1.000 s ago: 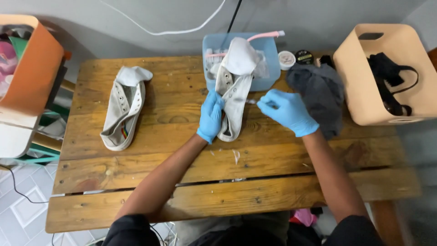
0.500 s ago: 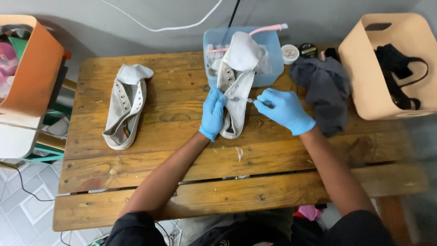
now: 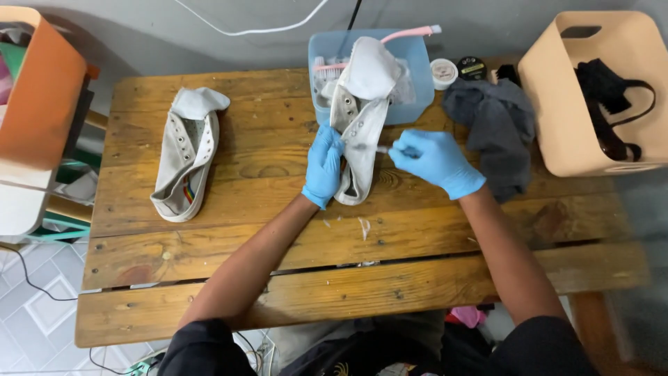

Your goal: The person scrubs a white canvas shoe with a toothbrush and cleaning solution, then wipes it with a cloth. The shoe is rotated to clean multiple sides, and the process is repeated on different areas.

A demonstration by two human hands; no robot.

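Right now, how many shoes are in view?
2: one shoe lies alone on the table's left side; the other shoe is mid-table, steadied by the left hand. None seems hidden.

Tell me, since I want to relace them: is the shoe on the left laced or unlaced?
Unlaced. The left shoe lies on the wooden table with bare eyelets and its tongue pulled out flat.

Grey-white laceless shoe (image 3: 362,132), toe propped on blue tub, heel on table.
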